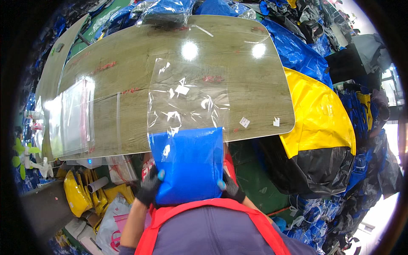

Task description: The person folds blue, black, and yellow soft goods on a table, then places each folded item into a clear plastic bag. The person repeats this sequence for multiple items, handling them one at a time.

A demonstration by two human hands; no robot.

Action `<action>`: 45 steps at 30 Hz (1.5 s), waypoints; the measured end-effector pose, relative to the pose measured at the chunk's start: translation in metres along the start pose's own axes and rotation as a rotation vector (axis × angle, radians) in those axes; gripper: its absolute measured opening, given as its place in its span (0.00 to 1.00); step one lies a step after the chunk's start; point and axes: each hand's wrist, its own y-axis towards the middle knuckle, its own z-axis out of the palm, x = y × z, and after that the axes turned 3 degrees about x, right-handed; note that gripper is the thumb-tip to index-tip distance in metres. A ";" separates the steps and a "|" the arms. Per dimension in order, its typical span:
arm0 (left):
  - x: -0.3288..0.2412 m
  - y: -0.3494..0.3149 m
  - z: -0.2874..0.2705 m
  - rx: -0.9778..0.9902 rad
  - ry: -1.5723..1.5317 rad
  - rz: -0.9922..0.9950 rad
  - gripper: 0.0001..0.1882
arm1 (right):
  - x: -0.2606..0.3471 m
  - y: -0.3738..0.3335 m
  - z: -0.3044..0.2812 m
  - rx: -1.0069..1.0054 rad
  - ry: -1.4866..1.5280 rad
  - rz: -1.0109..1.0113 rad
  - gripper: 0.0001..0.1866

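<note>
A folded blue sheet-like bundle (189,163) with a smooth, shiny surface lies against the near edge of the table, close to my body. From its far end a clear plastic bag (189,97) stretches flat over the tabletop, and its film overlaps the bundle's upper part. My left hand (149,185), in a dark glove with blue fingertips, grips the bundle's left side. On the opposite side my right hand (231,187), gloved alike, is closed on the right edge. Some of the fingers are hidden behind the bundle.
The wood-patterned table (255,97) carries a stack of clear plastic bags (74,119) at left and small white labels (244,122). A wrapped blue package (165,15) sits at its far edge. A large yellow and black bag (321,127) stands at right; yellow folded pieces (78,195) lie lower left.
</note>
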 end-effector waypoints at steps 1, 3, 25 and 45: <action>0.002 -0.011 0.000 0.050 0.034 0.044 0.44 | 0.001 -0.004 0.001 0.065 0.013 0.077 0.47; 0.001 -0.031 0.003 0.106 -0.056 0.206 0.50 | 0.007 -0.006 0.000 -0.021 -0.060 -0.102 0.42; -0.047 0.002 0.005 0.039 -0.336 -0.094 0.45 | 0.057 0.043 -0.024 0.072 -0.131 0.156 0.30; -0.034 -0.031 0.030 0.045 -0.071 -0.001 0.48 | 0.043 -0.026 -0.003 -0.059 -0.295 0.358 0.39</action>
